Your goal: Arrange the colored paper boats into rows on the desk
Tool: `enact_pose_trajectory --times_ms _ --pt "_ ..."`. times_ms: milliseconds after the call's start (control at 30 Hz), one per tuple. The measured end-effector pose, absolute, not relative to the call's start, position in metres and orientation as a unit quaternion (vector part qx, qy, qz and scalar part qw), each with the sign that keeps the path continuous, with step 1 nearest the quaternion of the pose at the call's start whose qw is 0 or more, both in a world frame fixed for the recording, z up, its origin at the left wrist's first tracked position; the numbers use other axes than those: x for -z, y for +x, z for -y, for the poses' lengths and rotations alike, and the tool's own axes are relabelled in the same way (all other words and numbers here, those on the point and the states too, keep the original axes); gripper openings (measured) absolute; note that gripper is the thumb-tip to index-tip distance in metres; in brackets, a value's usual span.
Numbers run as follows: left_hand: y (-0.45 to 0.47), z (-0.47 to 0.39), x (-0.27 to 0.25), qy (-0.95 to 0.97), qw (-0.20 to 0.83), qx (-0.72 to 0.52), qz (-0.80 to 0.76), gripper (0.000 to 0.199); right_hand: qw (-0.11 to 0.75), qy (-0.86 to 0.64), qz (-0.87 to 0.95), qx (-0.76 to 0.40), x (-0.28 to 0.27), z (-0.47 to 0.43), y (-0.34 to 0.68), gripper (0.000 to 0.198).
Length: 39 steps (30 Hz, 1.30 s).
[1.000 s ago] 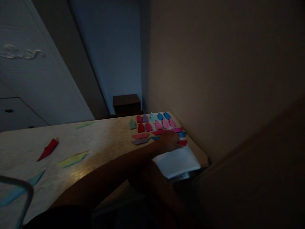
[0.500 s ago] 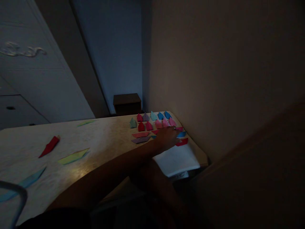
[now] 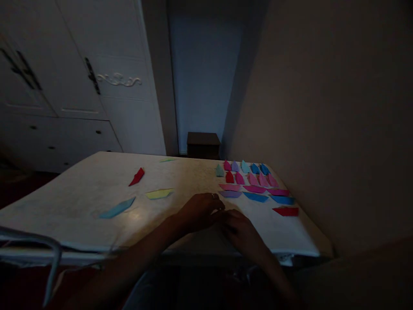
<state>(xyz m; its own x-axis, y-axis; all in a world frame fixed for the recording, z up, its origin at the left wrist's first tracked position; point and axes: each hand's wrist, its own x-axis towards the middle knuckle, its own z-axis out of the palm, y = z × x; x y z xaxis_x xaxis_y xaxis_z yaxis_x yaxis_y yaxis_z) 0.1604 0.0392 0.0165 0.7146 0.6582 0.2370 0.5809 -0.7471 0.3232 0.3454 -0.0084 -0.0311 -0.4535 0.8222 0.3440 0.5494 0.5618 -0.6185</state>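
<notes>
My left hand (image 3: 200,210) is over the front of the table, fingers bent but slightly apart, a ring on one finger. No object shows in it. My right hand (image 3: 241,230) meets it at the fingertips, its fingers curled in; whatever they hold, if anything, is hidden in shadow. Beyond the hands lie flat folded paper boats in rows: a purple boat (image 3: 230,194), a blue boat (image 3: 255,196), a magenta boat (image 3: 254,189) and others. A red paper boat (image 3: 285,211) lies alone nearer the front, right of my hands. Behind them stand several small folded paper pieces (image 3: 239,178) in mixed colours.
On the left of the pale table (image 3: 77,185) are a light-blue folded paper (image 3: 117,208), a yellow one (image 3: 159,193) and a red one (image 3: 137,176). A curved metal bar (image 3: 54,258) rises at lower left. A wall (image 3: 322,129) borders the right; white cabinets (image 3: 80,86) stand behind.
My left hand has drawn back from the red boat at the right end to meet my right hand. The red boat now lies uncovered. The view has turned leftward.
</notes>
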Motion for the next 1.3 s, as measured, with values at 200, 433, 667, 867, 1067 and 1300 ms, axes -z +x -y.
enact_pose_trajectory --times_ms 200,433,667,867,1067,1300 --pt "0.079 0.002 0.009 0.874 0.151 -0.206 -0.414 0.016 0.351 -0.444 0.774 -0.284 0.03 -0.008 0.334 0.021" --pt "0.026 0.011 0.025 0.741 0.303 -0.398 -0.448 0.017 0.304 -0.386 0.842 -0.224 -0.009 -0.049 0.249 0.022" --pt "0.017 0.003 0.022 0.587 0.461 -0.499 -0.44 0.024 0.14 -0.3 0.943 -0.034 -0.018 -0.132 0.126 0.036" --pt "0.02 0.0 0.03 0.505 0.514 -0.55 -0.422 0.025 0.007 -0.235 0.971 0.051 -0.013 -0.166 0.064 0.038" --pt "0.019 -0.001 0.029 0.483 0.528 -0.561 -0.417 0.026 -0.068 -0.23 0.966 0.096 -0.024 -0.167 0.057 0.027" --pt "0.019 -0.001 0.025 0.47 0.522 -0.574 -0.421 0.024 0.0 -0.261 0.961 0.092 -0.025 -0.156 0.082 0.028"
